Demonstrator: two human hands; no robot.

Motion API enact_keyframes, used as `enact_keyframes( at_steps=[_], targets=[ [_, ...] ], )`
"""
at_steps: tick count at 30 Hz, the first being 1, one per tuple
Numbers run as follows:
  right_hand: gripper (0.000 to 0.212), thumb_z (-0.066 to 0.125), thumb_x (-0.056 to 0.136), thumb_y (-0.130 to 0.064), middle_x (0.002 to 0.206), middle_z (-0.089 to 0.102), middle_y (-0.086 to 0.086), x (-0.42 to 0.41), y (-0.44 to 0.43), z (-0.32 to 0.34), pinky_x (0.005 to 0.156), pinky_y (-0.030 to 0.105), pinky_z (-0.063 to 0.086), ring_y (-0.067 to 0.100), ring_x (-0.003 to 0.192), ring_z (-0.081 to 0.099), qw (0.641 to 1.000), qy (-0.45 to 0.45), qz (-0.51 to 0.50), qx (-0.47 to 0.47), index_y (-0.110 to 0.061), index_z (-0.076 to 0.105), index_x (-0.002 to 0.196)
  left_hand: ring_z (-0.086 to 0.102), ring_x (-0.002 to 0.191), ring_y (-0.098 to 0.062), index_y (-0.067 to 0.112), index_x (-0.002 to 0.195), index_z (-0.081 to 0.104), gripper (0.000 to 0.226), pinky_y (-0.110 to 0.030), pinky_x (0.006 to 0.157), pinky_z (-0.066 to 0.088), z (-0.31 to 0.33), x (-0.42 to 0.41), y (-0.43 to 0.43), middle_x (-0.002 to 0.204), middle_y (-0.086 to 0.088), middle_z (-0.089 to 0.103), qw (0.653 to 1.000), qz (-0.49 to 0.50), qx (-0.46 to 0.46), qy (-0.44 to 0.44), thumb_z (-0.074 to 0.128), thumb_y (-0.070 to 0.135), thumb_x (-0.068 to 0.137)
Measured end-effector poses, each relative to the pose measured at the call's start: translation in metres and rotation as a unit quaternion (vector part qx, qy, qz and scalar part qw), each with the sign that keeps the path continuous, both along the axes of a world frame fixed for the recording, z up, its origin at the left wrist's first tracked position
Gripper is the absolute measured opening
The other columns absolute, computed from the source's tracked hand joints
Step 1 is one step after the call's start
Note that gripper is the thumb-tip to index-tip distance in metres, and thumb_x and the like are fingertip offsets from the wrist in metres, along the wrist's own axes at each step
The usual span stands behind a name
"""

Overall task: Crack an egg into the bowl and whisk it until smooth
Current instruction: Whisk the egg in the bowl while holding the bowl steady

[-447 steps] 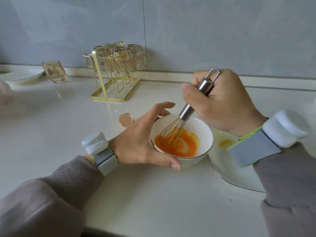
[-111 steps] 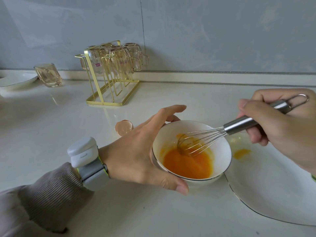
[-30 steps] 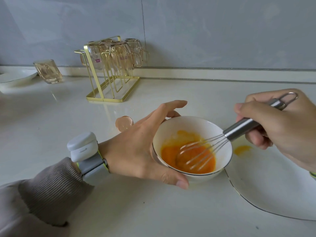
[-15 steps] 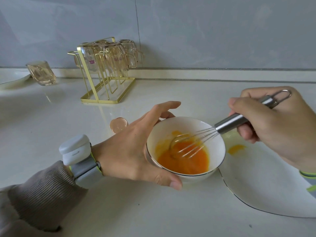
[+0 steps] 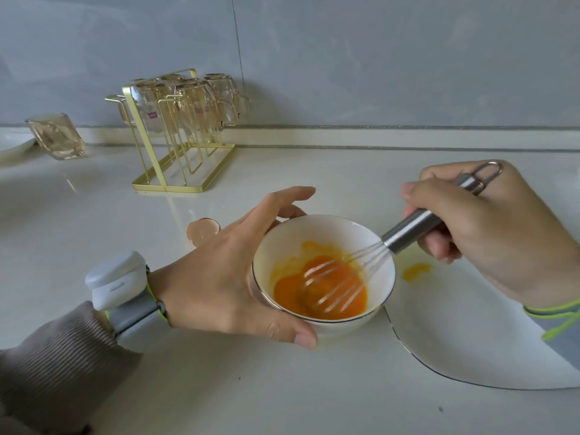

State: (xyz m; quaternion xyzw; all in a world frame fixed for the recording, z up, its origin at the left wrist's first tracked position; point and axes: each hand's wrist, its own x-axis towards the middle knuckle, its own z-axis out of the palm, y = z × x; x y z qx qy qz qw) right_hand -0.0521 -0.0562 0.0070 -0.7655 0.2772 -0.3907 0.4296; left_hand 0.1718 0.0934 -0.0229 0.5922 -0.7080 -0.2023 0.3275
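Two hands at work, near edge of a white counter. Left hand cupped round the near-left side of the bowl — thumb along the front rim, fingers spread up behind the far rim, grey sleeve and a wrist device trailing toward the camera. Bowl sits on the counter, touching or just beside the rim of a large white plate at right.

Egg is in the bowl: deep orange pool, paler smear up the far wall, colour looks nearly uniform. Whisk wires blurred in the liquid; steel handle slants up to the right.

Right hand closed on the whisk handle, fist low, knuckles up, hanging loop poking out behind.

Risks, as judged: whisk enters at a shallow angle over the right rim — a hard stroke could flick egg out or tip the bowl toward the plate. A yellow splash already lies on the plate. Steadying grip is open, not clamped.

Farther back: eggshell piece behind the left hand, gold glass rack, a loose glass at far left.
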Motion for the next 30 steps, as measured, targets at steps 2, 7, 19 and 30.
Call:
enact_keyframes(
  at_steps=[2, 7, 19, 30],
  targets=[
    [0.038, 0.062, 0.086, -0.022, 0.039, 0.047, 0.007, -0.0004, -0.0018, 0.0003, 0.041, 0.025, 0.034, 0.023, 0.043, 0.038, 1.0, -0.005, -0.016, -0.009, 0.004, 0.052, 0.059, 0.053, 0.131, -0.003, 0.046, 0.152, 0.015, 0.123, -0.011, 0.098, 0.047, -0.0004, -0.0003, -0.0006, 0.141, 0.021, 0.047, 1.0, -0.004, -0.007, 0.0, 0.073, 0.085, 0.051],
    [0.038, 0.063, 0.088, -0.02, 0.038, 0.047, 0.006, 0.0015, -0.001, 0.0012, 0.041, 0.023, 0.034, 0.022, 0.041, 0.037, 1.0, -0.013, -0.008, 0.009, 0.001, 0.055, 0.057, 0.056, 0.129, -0.005, 0.044, 0.152, 0.016, 0.124, -0.017, 0.096, 0.052, 0.0001, 0.0011, 0.0009, 0.141, 0.02, 0.048, 1.0, -0.007, -0.014, 0.004, 0.076, 0.084, 0.05],
    [0.038, 0.061, 0.093, -0.008, 0.038, 0.047, 0.01, 0.0017, 0.0003, 0.0014, 0.04, 0.023, 0.034, 0.021, 0.04, 0.037, 1.0, -0.004, -0.021, 0.016, 0.007, 0.053, 0.059, 0.057, 0.129, -0.004, 0.049, 0.15, 0.017, 0.121, -0.017, 0.096, 0.052, 0.0005, -0.0002, 0.0011, 0.14, 0.024, 0.048, 1.0, -0.012, -0.021, 0.015, 0.076, 0.084, 0.05],
    [0.038, 0.061, 0.09, -0.011, 0.038, 0.046, 0.008, 0.0019, -0.0027, -0.0001, 0.044, 0.027, 0.034, 0.022, 0.044, 0.036, 0.999, 0.001, -0.049, -0.024, 0.01, 0.05, 0.06, 0.054, 0.128, 0.002, 0.05, 0.149, 0.017, 0.12, -0.005, 0.096, 0.043, 0.001, 0.0, 0.0023, 0.136, 0.029, 0.047, 1.0, -0.008, -0.014, 0.006, 0.076, 0.083, 0.051]
  ],
)
